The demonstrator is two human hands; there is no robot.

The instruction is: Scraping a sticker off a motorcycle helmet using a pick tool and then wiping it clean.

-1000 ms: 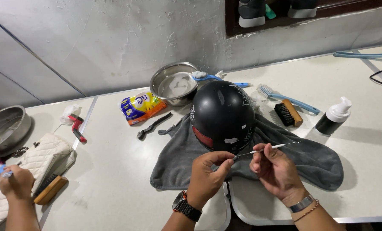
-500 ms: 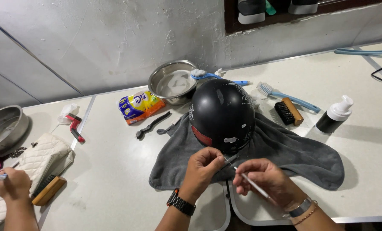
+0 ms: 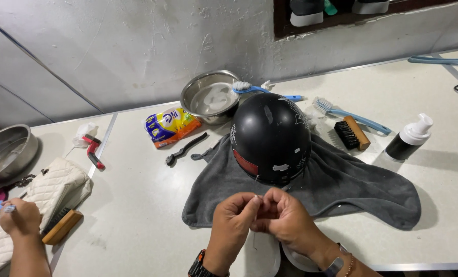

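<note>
Both hands, left hand [image 3: 235, 213] and right hand [image 3: 285, 218], pinch something tiny together in a closed grip before the black helmet [image 3: 271, 137].

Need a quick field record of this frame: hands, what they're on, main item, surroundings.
left hand: fingertips pinched against the right hand, on something too small to tell
right hand: fingers meet the left, in front of the helmet
helmet: black, dome up, on the grey towel
behind helmet: steel bowl, blue brush
right of helmet: wooden brush, pump bottle
far left: another person's hand by a white quilted bag
</note>
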